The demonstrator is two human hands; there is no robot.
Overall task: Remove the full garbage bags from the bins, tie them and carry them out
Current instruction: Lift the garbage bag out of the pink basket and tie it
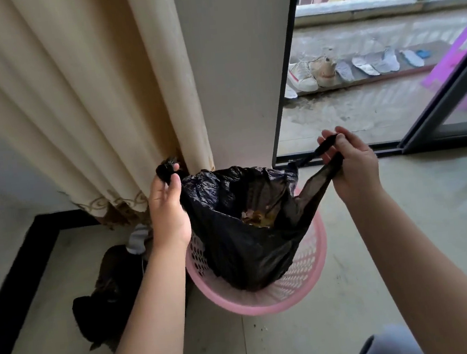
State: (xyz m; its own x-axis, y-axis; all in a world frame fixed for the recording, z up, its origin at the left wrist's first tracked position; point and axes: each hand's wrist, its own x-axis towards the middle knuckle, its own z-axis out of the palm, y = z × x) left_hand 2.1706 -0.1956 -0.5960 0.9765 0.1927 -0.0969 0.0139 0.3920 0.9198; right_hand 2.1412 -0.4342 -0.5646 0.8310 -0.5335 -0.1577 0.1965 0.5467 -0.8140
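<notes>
Both handles were gripped: left hand [169, 210], right hand [351, 163], black bag [244, 233] half out of pink bin [297, 286] (mouth open); I judged tying next

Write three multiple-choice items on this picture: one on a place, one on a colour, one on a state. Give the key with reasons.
1. Where is the thin black plastic garbage bag?
A. flat on the floor
B. lifted partly out of the bin, its bottom still inside
C. out on the balcony

2. What colour is the round perforated plastic bin?
A. pink
B. green
C. white

3. What state is the bag's mouth in?
A. knotted shut
B. taped
C. open, handles held apart

Key: 1 B, its bottom sits within the bin's rim. 2 A, the mesh wall and rim are pink. 3 C, the left hand and right hand each hold one handle, and rubbish shows inside.
</notes>
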